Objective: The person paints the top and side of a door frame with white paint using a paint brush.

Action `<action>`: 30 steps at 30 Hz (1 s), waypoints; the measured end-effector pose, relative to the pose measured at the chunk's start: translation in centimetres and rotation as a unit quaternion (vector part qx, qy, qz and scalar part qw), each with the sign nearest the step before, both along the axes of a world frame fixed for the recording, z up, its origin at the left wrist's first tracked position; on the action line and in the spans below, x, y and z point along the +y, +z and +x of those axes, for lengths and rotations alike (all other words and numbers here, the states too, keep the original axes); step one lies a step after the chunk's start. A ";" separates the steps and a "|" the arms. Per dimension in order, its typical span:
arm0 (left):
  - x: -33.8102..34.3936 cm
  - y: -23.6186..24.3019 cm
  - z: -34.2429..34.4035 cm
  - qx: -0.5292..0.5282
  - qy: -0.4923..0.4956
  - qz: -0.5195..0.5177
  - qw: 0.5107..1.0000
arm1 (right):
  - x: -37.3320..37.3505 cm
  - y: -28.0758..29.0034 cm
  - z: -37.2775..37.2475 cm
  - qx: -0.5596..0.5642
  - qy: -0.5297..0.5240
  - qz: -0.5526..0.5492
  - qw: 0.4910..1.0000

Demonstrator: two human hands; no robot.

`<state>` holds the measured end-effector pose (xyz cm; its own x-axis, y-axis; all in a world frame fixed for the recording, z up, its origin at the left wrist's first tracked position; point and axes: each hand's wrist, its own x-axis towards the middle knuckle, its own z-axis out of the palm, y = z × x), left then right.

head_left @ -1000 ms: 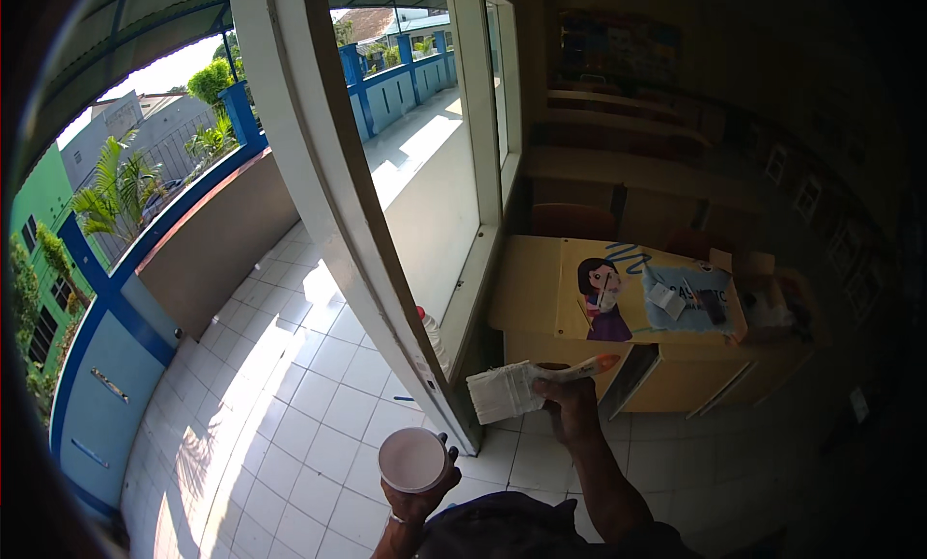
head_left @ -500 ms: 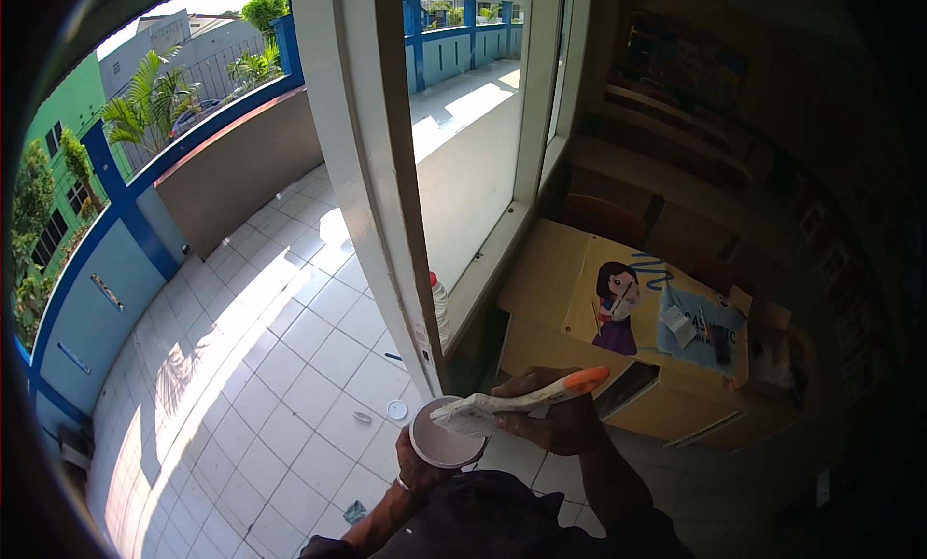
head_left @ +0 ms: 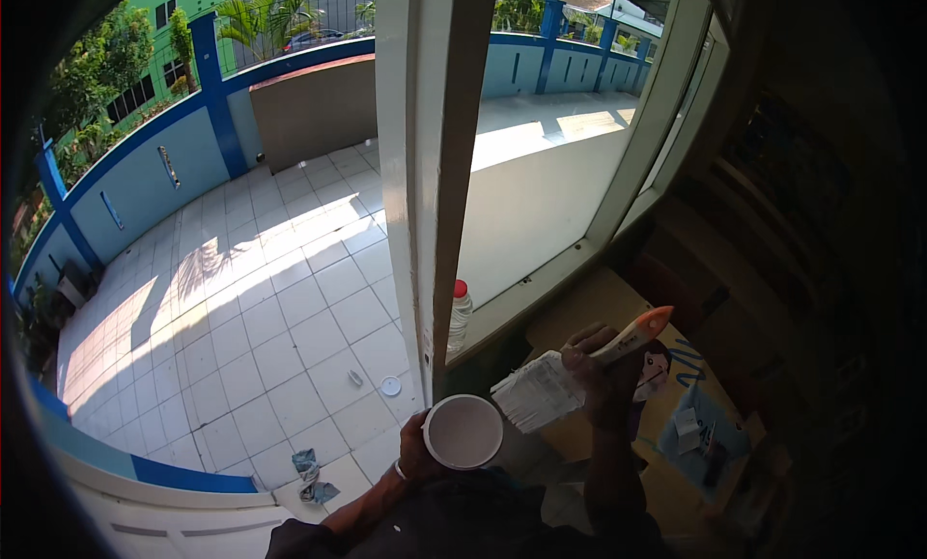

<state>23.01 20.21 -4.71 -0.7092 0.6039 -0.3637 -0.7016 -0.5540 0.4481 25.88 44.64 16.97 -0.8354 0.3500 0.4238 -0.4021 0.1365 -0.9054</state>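
Note:
My left hand (head_left: 415,448) is wrapped round the side of a round white tub (head_left: 464,432) with whitish paint inside, holding it upright in front of my body. A wide paintbrush (head_left: 541,390) with paint-coated bristles and an orange-tipped handle is in my right hand (head_left: 601,374). Its fingers close round the brush near the base of the handle. The bristles point left, beside the tub's rim and apart from it. Just beyond the tub rises a white door or window post (head_left: 398,163).
A clear bottle with a red cap (head_left: 460,308) stands behind the post. On the white tiled floor (head_left: 280,337) lie a round white lid (head_left: 391,385) and a crumpled grey-blue cloth (head_left: 314,477). At right is a yellowish table (head_left: 579,313) with a painted figure and a blue sheet.
The brush has moved from over the tub's mouth to its right, and its bristles now show broad side up. The view has turned left, so the post and table appear farther right.

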 end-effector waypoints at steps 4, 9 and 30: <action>3.4 -2.1 3.6 -0.073 0.130 0.169 0.974 | 5.7 -0.5 -6.8 -0.024 0.097 0.021 0.995; 7.9 2.0 10.1 0.382 0.204 -0.450 0.781 | 5.5 -3.1 -13.9 -0.132 0.177 0.178 0.959; 11.9 6.2 20.6 0.265 0.483 -0.582 0.598 | 2.7 -6.0 -21.3 -0.085 0.134 0.607 0.778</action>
